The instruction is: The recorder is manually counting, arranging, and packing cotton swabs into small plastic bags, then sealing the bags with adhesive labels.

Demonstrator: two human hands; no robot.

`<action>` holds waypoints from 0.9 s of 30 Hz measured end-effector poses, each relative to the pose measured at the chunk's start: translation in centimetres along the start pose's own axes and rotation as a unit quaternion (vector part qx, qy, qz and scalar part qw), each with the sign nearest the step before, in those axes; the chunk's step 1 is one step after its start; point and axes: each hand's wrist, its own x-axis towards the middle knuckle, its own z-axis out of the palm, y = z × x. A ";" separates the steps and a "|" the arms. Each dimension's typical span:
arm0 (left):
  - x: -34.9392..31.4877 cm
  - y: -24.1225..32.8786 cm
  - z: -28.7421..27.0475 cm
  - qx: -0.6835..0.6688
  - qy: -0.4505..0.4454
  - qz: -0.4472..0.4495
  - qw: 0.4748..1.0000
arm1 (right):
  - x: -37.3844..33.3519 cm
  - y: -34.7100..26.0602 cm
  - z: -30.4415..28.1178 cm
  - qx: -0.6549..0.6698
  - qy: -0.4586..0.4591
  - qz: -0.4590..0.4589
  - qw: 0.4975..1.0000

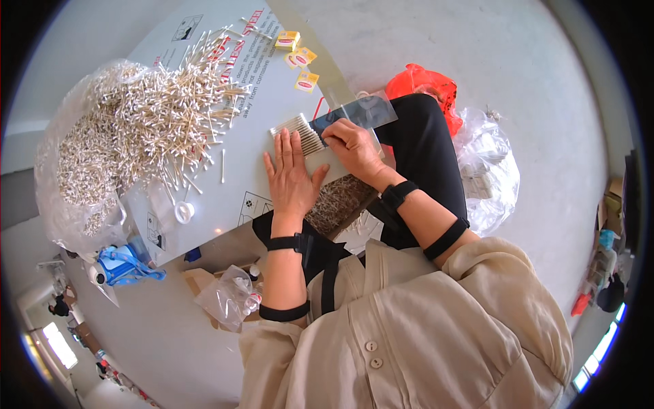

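A flat row of cotton swabs (297,129) lies side by side on the grey sheet-topped table (204,228). My left hand (293,178) is stretched out, its fingertips resting on the near edge of the row. At the row's right end, my right hand (355,151) is closed, thumb and fingers pinched on a clear plastic bag (373,111) that looks dark over my leg. The pinched edge is partly hidden under my fingers. Left of my hands, a large heap of loose cotton swabs (146,126) spills from a big clear plastic sack (51,146).
Several small yellow-and-white boxes (307,82) lie toward the far edge. A round white lid-like piece (184,212) sits near the left edge. Below are a blue-and-white container (119,264) and an open carton (199,281). Red (436,88) and clear (487,160) bags stand right of my leg.
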 end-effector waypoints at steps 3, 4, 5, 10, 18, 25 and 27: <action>0.1 0.1 0.2 -0.001 -0.001 -0.009 1.000 | -0.3 -0.2 0.1 -0.071 -0.033 -0.058 0.995; 0.1 0.1 0.2 0.001 -0.005 -0.013 1.000 | -0.3 -0.2 0.2 -0.088 -0.034 -0.070 0.993; 0.1 0.1 0.3 0.001 -0.003 -0.014 1.000 | -0.3 -0.2 0.3 -0.105 -0.036 -0.081 0.990; 0.1 0.0 0.5 -0.001 0.008 -0.014 1.000 | -0.3 -0.2 0.5 -0.128 -0.029 -0.086 0.988; 0.1 0.0 0.5 0.005 0.011 -0.014 1.000 | -0.3 0.0 0.4 -0.143 -0.057 -0.117 0.981; 0.1 0.1 0.7 0.005 0.015 -0.015 1.000 | -0.1 -0.4 0.9 -0.138 -0.005 -0.071 0.988; 0.1 0.0 0.7 0.006 0.017 -0.015 1.000 | -0.1 -0.4 0.8 -0.143 -0.009 -0.070 0.987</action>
